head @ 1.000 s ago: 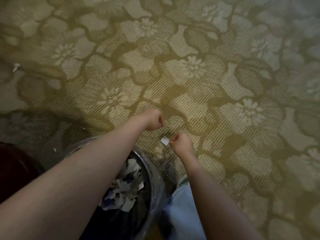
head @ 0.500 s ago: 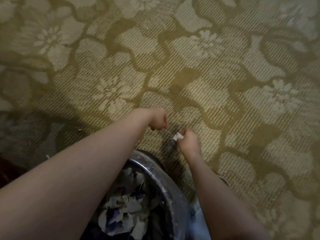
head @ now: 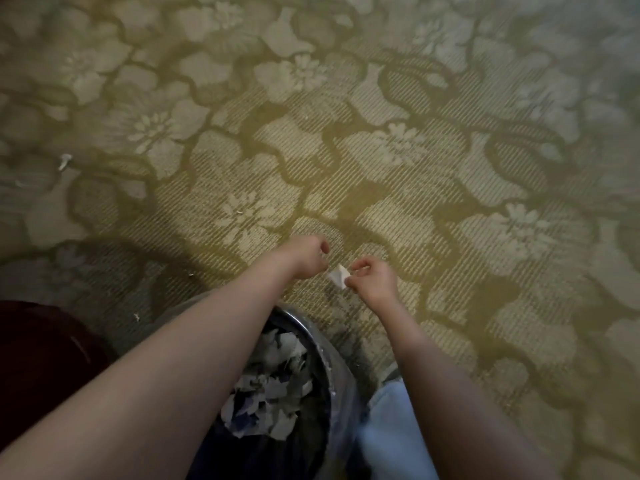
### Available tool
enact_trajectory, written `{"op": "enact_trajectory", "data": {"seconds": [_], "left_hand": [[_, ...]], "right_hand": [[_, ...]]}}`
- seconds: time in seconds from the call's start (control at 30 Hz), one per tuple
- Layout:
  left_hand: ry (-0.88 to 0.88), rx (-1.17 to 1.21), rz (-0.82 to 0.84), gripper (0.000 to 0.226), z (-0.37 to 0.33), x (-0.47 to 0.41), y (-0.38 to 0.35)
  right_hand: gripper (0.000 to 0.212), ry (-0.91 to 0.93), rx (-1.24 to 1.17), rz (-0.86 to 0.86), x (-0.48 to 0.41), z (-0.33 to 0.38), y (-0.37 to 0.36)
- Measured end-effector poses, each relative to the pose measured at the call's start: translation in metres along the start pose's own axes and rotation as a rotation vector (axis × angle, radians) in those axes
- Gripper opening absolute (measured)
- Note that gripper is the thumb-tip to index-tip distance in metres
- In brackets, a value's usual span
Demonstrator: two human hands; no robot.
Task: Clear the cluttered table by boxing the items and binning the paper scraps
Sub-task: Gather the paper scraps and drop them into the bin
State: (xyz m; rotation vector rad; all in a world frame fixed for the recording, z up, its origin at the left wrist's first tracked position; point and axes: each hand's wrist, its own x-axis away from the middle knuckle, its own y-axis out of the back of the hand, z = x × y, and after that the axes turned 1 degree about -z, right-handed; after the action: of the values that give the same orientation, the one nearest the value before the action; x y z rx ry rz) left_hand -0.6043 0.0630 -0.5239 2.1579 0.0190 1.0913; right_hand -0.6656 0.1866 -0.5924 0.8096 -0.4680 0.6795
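At the lower left edge of the frame sits a dark red rounded object [head: 38, 358], too dim to identify. Above it, in the upper left of the frame, a small white paper bit [head: 64, 161] lies on the carpet [head: 450, 161], and a tinier fleck [head: 136, 317] lies lower down, near the dark object's edge. The left forearm runs up from the bottom left corner across the bin [head: 334, 362], a round container with a shiny rim standing on the floor at bottom centre. Inside it lies a heap of torn scraps [head: 277, 386], white and bluish, partly covered by that arm.

The left hand [head: 306, 256] hangs above the carpet just past the bin's far rim, its fingers curled into a loose fist; whether anything is inside it is hidden. Just right of it is a single white paper scrap [head: 338, 276], a small creased piece held off the floor. Its left corner reaches the left hand, though contact cannot be judged. The right hand [head: 372, 277] pinches the scrap's right edge between thumb and fingertips, the other fingers bent loosely.

Below the right forearm, beside the bin, a pale blue trouser leg [head: 391, 431] shows. Olive carpet with a pale flower pattern fills the right side of the frame.
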Motion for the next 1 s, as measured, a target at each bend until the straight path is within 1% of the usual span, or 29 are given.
{"op": "enact_trajectory", "data": {"seconds": [0.1, 0.2, 0.3, 0.4, 0.53, 0.67, 0.73, 0.83, 0.93, 1.0], "left_hand": [[-0.002, 0.205, -0.099, 0.036, -0.01, 0.028, 0.002], [-0.019, 0.405, -0.19, 0.023, -0.018, 0.06, 0.006], [-0.009, 0.473, -0.281, 0.013, -0.017, 0.092, 0.005], [0.026, 0.521, -0.346, 0.017, -0.009, 0.121, 0.002], [0.054, 0.481, -0.414, 0.015, 0.002, 0.162, -0.002], [0.146, 0.463, -0.389, 0.02, 0.019, 0.191, -0.017], [0.213, 0.401, -0.365, 0.015, 0.028, 0.203, -0.025], [0.281, 0.249, -0.271, 0.022, 0.039, 0.223, -0.03], [0.295, 0.142, -0.256, 0.021, 0.043, 0.243, -0.022], [0.269, 0.079, -0.257, 0.024, 0.038, 0.258, -0.012]], "right_hand": [[0.015, 0.084, -0.129, 0.098, 0.034, 0.024, 0.022], [0.018, 0.17, -0.13, 0.142, 0.068, 0.044, 0.037], [0.028, 0.235, -0.076, 0.165, 0.099, 0.06, 0.045], [0.03, 0.283, -0.02, 0.184, 0.126, 0.07, 0.044], [0.029, 0.336, 0.051, 0.228, 0.163, 0.076, 0.034], [0.022, 0.344, 0.141, 0.248, 0.191, 0.075, 0.014], [0.014, 0.33, 0.197, 0.265, 0.203, 0.073, 0.003], [0.016, 0.353, 0.383, 0.264, 0.218, 0.069, -0.006], [0.021, 0.351, 0.498, 0.244, 0.232, 0.074, 0.001], [0.014, 0.361, 0.581, 0.223, 0.242, 0.081, 0.009]]}}
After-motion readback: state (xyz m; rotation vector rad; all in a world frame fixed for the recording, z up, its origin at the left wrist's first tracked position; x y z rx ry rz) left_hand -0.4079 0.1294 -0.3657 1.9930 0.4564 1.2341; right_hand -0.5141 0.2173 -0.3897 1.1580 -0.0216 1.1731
